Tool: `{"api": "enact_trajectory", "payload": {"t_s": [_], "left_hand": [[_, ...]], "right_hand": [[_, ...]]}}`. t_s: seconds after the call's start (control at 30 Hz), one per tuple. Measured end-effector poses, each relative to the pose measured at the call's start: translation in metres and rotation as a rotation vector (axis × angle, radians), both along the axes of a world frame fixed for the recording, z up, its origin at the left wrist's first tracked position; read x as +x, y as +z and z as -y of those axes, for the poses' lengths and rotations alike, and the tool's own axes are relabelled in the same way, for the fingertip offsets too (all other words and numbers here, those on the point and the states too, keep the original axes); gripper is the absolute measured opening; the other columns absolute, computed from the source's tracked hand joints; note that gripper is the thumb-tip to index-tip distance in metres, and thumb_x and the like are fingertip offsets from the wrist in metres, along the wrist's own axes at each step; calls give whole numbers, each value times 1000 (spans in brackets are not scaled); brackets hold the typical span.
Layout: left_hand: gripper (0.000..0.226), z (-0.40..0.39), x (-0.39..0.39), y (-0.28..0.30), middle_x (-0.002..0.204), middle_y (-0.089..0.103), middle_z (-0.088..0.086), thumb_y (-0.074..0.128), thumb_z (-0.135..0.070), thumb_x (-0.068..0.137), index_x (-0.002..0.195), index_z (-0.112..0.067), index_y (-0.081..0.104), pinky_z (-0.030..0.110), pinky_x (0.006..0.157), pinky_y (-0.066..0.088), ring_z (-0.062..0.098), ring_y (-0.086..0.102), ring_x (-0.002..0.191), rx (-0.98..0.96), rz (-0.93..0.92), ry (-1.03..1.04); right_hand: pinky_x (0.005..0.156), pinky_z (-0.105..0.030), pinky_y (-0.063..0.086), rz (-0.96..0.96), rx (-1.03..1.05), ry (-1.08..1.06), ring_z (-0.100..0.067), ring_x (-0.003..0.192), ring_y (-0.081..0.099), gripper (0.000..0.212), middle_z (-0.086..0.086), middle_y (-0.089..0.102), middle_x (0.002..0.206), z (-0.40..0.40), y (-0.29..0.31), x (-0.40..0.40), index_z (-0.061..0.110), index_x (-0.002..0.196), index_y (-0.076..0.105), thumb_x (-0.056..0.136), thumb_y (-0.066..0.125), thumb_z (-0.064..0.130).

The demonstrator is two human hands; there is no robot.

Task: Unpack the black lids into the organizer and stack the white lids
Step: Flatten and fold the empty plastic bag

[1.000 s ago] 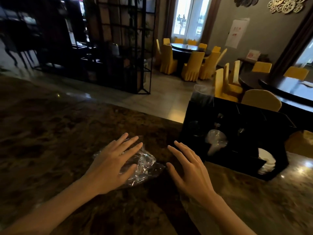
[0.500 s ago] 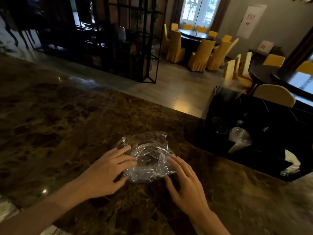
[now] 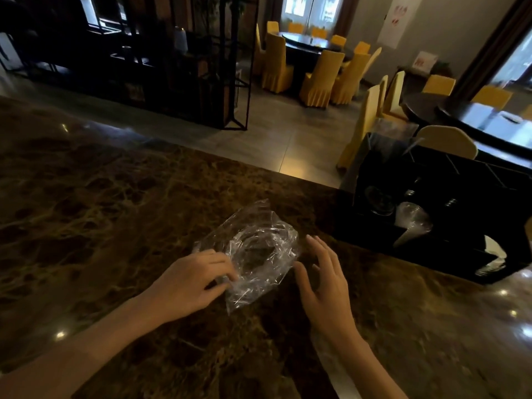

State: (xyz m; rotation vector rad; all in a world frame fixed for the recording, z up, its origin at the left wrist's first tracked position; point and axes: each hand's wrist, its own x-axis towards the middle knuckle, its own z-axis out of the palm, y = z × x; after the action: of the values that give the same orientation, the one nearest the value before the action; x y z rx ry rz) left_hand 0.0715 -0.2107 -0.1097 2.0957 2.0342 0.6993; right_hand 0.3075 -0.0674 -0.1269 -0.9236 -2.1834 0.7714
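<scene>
Head view, left to right. A dark marbled counter (image 3: 86, 214) fills the foreground, with small light spots reflected on its surface. Behind it, at upper left, stands a black metal shelf (image 3: 184, 61) on a tiled floor.

The left hand (image 3: 188, 285) comes in from the lower left and lies on the counter; its fingers are curled and pinch the near left edge of a clear plastic bag (image 3: 253, 254). The bag lies crumpled on the counter at centre. A dark ring-like shape shows through the film, which may be the black lids, but the film's glare makes this uncertain.

The right hand (image 3: 322, 279) is just beside the bag's right edge, fingers straight and slightly spread, gripping nothing. Whether its thumb touches the bag cannot be told.

Further right, a black organizer (image 3: 443, 228) stands on the counter, well apart from the bag. In its compartments are clear plastic cups (image 3: 413, 223) lying tilted. White lids (image 3: 493, 254) show in the opening at its lower right, partly hidden by the wall.

In the background, yellow-covered chairs (image 3: 322, 79) surround dark round tables, one at upper centre and one at far right.
</scene>
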Motion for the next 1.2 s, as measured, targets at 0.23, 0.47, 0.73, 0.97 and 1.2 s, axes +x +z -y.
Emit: {"api": "enact_trajectory", "payload": {"t_s": [0.23, 0.47, 0.73, 0.97, 1.2], "left_hand": [[10, -13, -1, 8, 90, 67, -21, 74, -25, 87, 95, -30, 72, 16, 73, 55, 0, 65, 87, 160, 331, 169], [12, -15, 4, 5, 87, 69, -21, 73, -22, 88, 98, -29, 70, 7, 66, 51, -2, 68, 85, 226, 486, 237], [48, -2, 7, -7, 103, 68, -19, 79, -13, 82, 120, -38, 64, 14, 80, 56, 6, 70, 91, 96, 635, 164], [59, 10, 4, -17, 105, 70, -13, 78, -3, 82, 127, -36, 61, 14, 82, 56, 3, 70, 92, 77, 634, 225], [63, 25, -28, -14, 105, 70, -27, 80, -16, 77, 128, -44, 55, 13, 82, 56, -1, 72, 89, 23, 638, 261]], "right_hand": [[89, -27, 58, -238, -520, -239, 3, 112, 62, 33, 17, 62, 129, 19, -7, -10, 44, 129, 56, 97, 61, 48], [68, -26, 61, -313, -999, -156, -15, 86, 78, 31, -4, 80, 92, 48, -5, -28, 25, 97, 80, 88, 68, 53], [73, -22, 60, -401, -998, -157, -15, 88, 77, 20, -6, 80, 95, 48, 0, -29, 23, 95, 83, 90, 75, 40], [71, -21, 61, -414, -1067, -191, -17, 86, 78, 12, -12, 80, 95, 38, -7, -21, 15, 103, 81, 93, 74, 11], [68, -22, 59, -374, -910, -188, -13, 86, 77, 31, -5, 78, 91, 13, -9, 9, 25, 121, 68, 92, 74, 14]]}}
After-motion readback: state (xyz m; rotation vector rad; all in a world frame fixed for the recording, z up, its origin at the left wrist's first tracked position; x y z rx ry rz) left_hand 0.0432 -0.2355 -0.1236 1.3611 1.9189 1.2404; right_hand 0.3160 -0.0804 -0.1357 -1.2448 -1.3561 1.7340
